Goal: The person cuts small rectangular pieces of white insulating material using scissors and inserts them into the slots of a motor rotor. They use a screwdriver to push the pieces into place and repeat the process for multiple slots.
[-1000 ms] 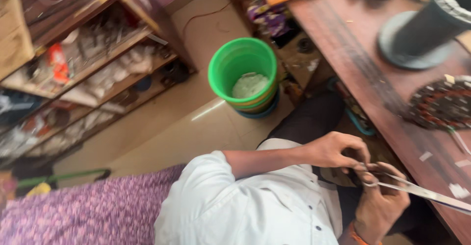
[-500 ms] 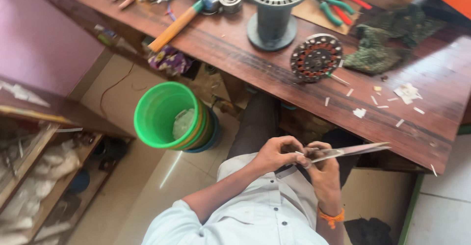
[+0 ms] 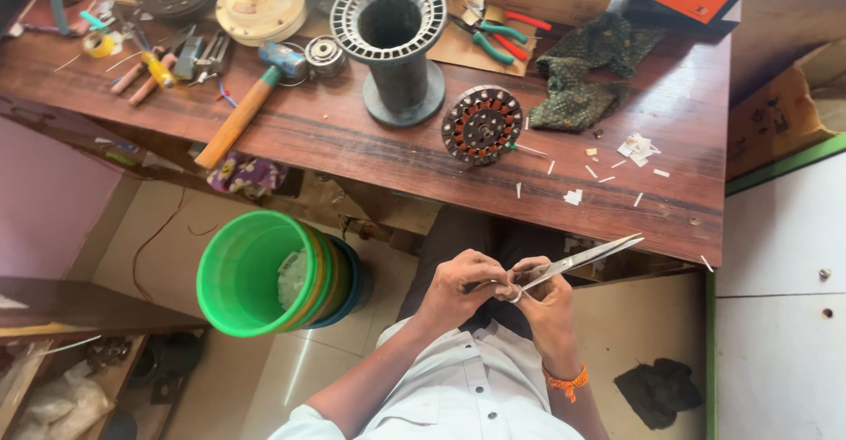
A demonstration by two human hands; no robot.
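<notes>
1. Left hand and right hand meet in the lap, at 6 o'clock in the view, just below the near edge of the wooden surface.
2. Scissors sit in the right hand; fingers wrapped through the handles, blades nearly shut and pointing to 2 o'clock, tips reaching up to the surface edge.
3. Left hand fingers curled narrow, pinched up against the scissor handles; whether they hold a small piece there cannot be told.
4. Orange thread band on the right wrist.
5. On the surface at 12 o'clock: round wound stator, with a tall dark grey spool stand just beside it at its 10 o'clock.
6. Small white paper strips scattered at 3 o'clock of the stator.
7. Dark green cloth bunched at the stator's 2 o'clock.
8. Wooden-handled hammer lies at 10 o'clock, handle overhanging the near edge.
9. Green-handled pliers rest near the spool stand.
10. Green bucket on the floor at 9 o'clock of the hands, nested in other buckets.
</notes>
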